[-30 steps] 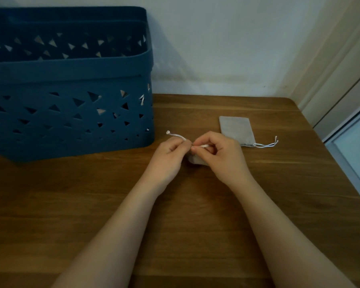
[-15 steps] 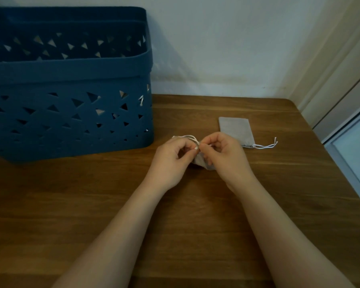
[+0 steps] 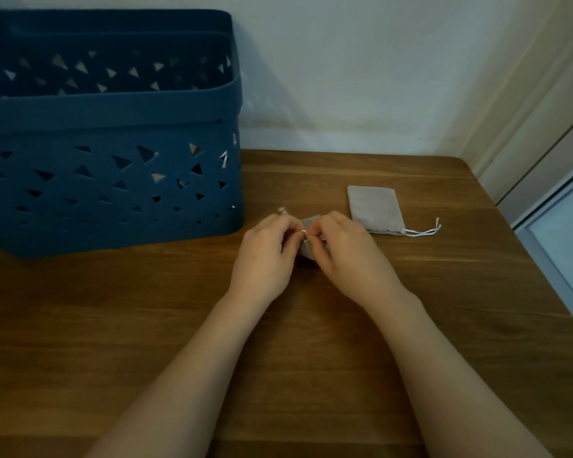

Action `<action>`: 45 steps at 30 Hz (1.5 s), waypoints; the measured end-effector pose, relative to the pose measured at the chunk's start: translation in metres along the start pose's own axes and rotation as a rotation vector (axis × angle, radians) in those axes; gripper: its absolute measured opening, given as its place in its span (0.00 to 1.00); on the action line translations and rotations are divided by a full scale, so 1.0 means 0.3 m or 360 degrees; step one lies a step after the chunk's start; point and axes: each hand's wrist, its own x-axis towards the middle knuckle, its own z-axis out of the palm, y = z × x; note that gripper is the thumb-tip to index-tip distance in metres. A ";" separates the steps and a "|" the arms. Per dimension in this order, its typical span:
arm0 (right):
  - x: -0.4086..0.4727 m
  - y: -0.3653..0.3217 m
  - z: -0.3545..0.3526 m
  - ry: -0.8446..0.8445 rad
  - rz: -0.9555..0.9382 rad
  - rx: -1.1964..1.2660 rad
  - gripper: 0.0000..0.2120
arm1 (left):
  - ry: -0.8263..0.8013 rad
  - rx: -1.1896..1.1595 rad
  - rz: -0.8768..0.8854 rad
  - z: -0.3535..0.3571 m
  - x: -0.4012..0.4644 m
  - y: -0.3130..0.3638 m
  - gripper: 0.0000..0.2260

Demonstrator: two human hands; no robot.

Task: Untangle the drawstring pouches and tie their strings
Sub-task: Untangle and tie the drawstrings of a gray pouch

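Note:
A small grey drawstring pouch [image 3: 308, 226] sits between my two hands at the table's middle, mostly hidden by my fingers. My left hand [image 3: 267, 256] pinches its white string [image 3: 303, 233], and a knotted string end [image 3: 282, 210] sticks up above my left fingers. My right hand [image 3: 344, 252], with a ring on one finger, pinches the same string close to the pouch's mouth. A second grey pouch [image 3: 374, 208] lies flat to the right, its white strings [image 3: 422, 231] trailing toward the table's right side.
A large dark blue basket [image 3: 113, 180] with triangular cut-outs stands at the back left against the wall. The wooden table [image 3: 311, 358] ends at the right near a door frame [image 3: 543, 180].
The string loop that stretched out to the left has been drawn in. My fingertips have closed together over the pouch's mouth, and only a short knotted end shows above my left hand.

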 end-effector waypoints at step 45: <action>-0.001 0.060 -0.035 0.0271 0.0471 0.1261 0.15 | -0.0198 -0.1486 -0.0453 0.003 -0.018 0.084 0.12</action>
